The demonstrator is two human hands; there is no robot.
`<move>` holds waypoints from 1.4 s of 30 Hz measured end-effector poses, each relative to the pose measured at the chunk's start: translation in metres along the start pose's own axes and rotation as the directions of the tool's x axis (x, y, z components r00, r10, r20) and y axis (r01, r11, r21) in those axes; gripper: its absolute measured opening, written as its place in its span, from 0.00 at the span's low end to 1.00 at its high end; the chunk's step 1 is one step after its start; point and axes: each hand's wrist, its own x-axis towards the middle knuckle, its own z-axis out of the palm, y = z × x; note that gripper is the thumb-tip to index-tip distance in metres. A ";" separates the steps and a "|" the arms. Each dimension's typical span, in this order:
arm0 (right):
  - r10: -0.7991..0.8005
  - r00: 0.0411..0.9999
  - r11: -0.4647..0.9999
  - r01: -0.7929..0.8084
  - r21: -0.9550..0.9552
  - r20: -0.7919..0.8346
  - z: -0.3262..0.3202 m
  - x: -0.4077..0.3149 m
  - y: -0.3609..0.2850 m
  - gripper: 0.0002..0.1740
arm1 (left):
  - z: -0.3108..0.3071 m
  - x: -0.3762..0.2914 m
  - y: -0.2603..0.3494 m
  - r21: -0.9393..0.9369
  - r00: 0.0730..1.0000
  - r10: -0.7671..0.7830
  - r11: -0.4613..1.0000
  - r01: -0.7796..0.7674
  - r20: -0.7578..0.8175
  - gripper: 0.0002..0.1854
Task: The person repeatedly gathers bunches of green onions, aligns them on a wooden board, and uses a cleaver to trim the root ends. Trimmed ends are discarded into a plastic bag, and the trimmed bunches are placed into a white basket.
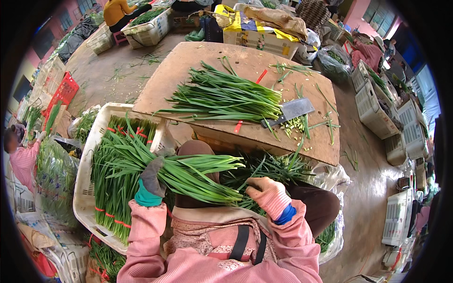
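Observation:
My left hand (153, 177), in a grey glove with a teal cuff, is closed round a bunch of garlic chives (198, 177) above my lap, its pale stem ends pointing right. My right hand (263, 192) is beside those stem ends, fingers curled; whether it touches a leaf I cannot tell. On the wooden board (212, 53) in front lies a larger pile of chives (226, 95) with a red tie strip (262, 76) showing at its far side. A cleaver (297, 108) lies at the pile's stem ends, near cut stem pieces (293, 127).
A white plastic crate (79, 191) at my left holds chive bundles with red ties. Loose chives (265, 169) lie between my legs, under the board's near edge. A clear plastic bag (334, 219) is by my right knee. Other people and crates surround the floor.

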 end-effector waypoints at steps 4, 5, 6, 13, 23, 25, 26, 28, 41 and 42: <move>-0.080 0.997 0.996 0.081 0.038 -0.020 0.005 0.010 -0.021 0.22 | 0.013 -0.004 0.001 0.035 0.990 0.126 0.991 -0.128 0.062 0.24; -0.111 0.993 0.993 0.113 0.035 -0.048 0.008 0.012 -0.026 0.23 | 0.018 -0.005 0.002 -0.010 0.981 0.151 0.988 -0.151 0.119 0.25; -0.120 0.991 0.993 0.121 0.013 -0.064 0.013 0.014 -0.030 0.23 | 0.024 -0.005 0.003 -0.011 0.983 0.154 0.988 -0.154 0.096 0.25; -0.237 0.968 0.964 0.245 0.102 -0.087 0.059 0.033 -0.047 0.18 | 0.050 -0.009 0.010 -0.137 0.958 0.176 0.979 -0.148 0.225 0.28; 0.275 0.962 0.434 -0.120 0.893 -0.004 0.021 0.006 -0.043 0.11 | 0.035 -0.005 0.001 -0.297 0.987 0.124 0.951 -0.090 0.098 0.26; 0.299 0.944 0.486 -0.022 0.873 -0.143 0.013 0.000 -0.033 0.12 | 0.028 -0.001 -0.001 -0.326 0.988 0.126 0.941 -0.091 0.087 0.25; 0.314 0.928 0.521 0.008 0.853 -0.200 0.008 -0.002 -0.024 0.13 | 0.024 0.000 -0.002 -0.351 0.987 0.132 0.932 -0.090 0.095 0.25; 0.389 0.891 0.582 -0.039 0.812 -0.236 -0.009 -0.010 0.003 0.13 | 0.018 0.002 -0.002 -0.391 0.987 0.126 0.917 -0.079 0.098 0.25; -0.123 0.968 0.984 0.148 0.102 -0.219 0.034 -0.003 0.012 0.23 | 0.021 0.001 -0.002 -0.345 0.995 0.089 0.936 -0.071 0.037 0.26; -0.211 0.954 0.970 0.232 0.075 -0.214 0.038 0.005 0.001 0.23 | 0.022 0.001 -0.002 -0.326 0.996 0.083 0.942 -0.073 0.016 0.26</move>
